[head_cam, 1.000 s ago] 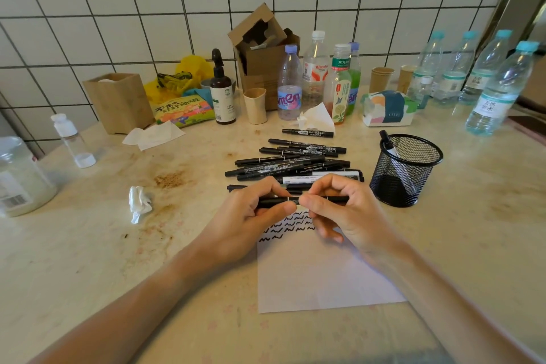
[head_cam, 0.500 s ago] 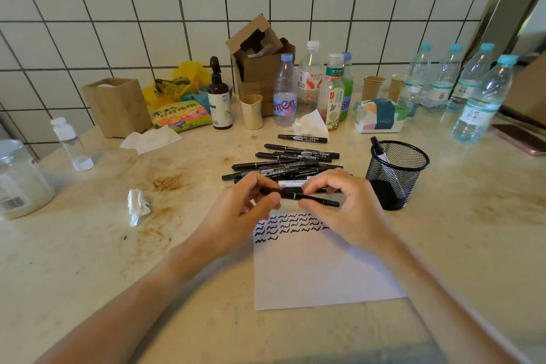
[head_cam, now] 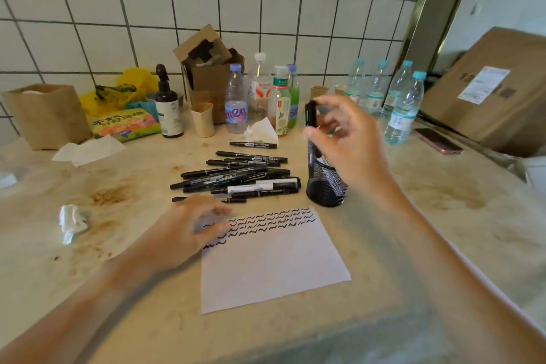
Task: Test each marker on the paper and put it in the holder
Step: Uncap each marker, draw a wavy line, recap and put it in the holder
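**Dropping a tested marker into the holder**

The marker (head_cam: 310,127) stands upright above the mesh holder (head_cam: 325,186), pinched by the right hand (head_cam: 345,139); release only once its tip is inside the rim. The left hand (head_cam: 189,230), loosely curled, rests on the paper (head_cam: 271,260) beside the holder, holding nothing visible

I see a black marker (head_cam: 310,115) upright in the right hand (head_cam: 348,139), over the mesh holder (head_cam: 325,186); scribbled paper (head_cam: 274,263) beside the left hand (head_cam: 183,230).

A clear bottle (head_cam: 235,106) has a label reading "amen".
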